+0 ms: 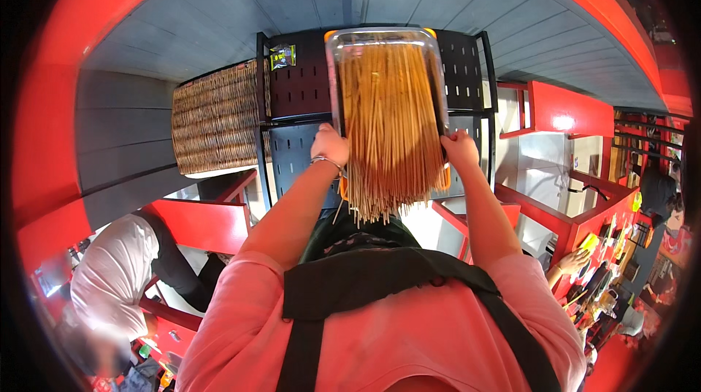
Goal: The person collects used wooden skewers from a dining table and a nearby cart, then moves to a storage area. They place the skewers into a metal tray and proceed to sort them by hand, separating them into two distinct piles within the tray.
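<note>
A deep metal tray [332, 85] lies before me, filled with a dense bundle of thin wooden skewers [389, 129]. Their ends jut out over the near side, towards my body. My left hand [330, 146], with a bracelet at the wrist, grips the tray's left side. On the opposite side my right hand [460, 148] is closed on the tray's edge. Orange parts show at the tray's corners. Whether the tray rests on the black slotted shelf [301, 82] or is held just above it, I cannot tell.
A small green-and-black packet [283, 56] lies on the shelf. Left of it stands a woven wicker surface [216, 118]. Grey panelled wall curves behind. A person in a white top [118, 271] bends at the lower left by red benches. At right, another person's hand [574, 261] is over a laden red table [589, 222].
</note>
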Demonstrator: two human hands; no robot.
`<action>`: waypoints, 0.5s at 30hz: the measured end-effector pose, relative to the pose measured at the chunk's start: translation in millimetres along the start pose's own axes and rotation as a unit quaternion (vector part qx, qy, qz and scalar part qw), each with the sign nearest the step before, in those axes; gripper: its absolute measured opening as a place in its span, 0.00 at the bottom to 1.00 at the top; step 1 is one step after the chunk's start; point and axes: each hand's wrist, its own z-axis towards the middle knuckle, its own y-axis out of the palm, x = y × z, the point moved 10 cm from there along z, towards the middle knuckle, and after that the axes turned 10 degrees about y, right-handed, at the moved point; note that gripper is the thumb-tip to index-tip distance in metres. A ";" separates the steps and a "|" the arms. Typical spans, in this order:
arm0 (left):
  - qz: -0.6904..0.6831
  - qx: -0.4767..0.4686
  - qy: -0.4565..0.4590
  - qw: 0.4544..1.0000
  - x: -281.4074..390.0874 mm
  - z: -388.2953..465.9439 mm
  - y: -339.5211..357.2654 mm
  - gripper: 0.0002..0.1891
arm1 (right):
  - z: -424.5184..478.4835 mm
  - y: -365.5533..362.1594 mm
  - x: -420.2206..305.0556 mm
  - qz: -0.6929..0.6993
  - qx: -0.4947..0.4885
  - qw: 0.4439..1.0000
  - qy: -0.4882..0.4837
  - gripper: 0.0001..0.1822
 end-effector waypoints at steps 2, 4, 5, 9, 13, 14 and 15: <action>0.003 -0.021 0.035 0.999 33.1 -3.3 8.2 0.24 | 23.9 -4.9 54.5 0.077 0.070 0.994 0.015 0.17; 0.014 -0.035 0.057 0.998 55.7 -8.6 8.6 0.25 | 6.6 -21.4 55.9 0.147 0.100 0.984 0.025 0.15; 0.006 -0.061 0.062 0.996 65.9 -8.3 13.3 0.25 | 4.2 -28.0 65.7 0.206 0.108 0.972 0.033 0.14; -0.113 -0.078 0.118 0.983 100.4 -17.7 18.8 0.15 | -4.7 -61.8 92.5 0.199 0.203 0.959 -0.018 0.10; -0.162 -0.020 0.158 0.974 89.4 -31.9 -1.9 0.12 | -43.0 -87.3 60.0 0.201 0.187 0.961 -0.029 0.10; -0.166 0.008 0.176 0.970 81.4 -36.5 -15.5 0.12 | -50.7 -87.6 44.5 0.199 0.175 0.964 -0.033 0.10; -0.148 0.040 0.193 0.969 78.3 -44.4 -37.6 0.12 | -57.6 -86.3 33.5 0.196 0.167 0.966 -0.033 0.09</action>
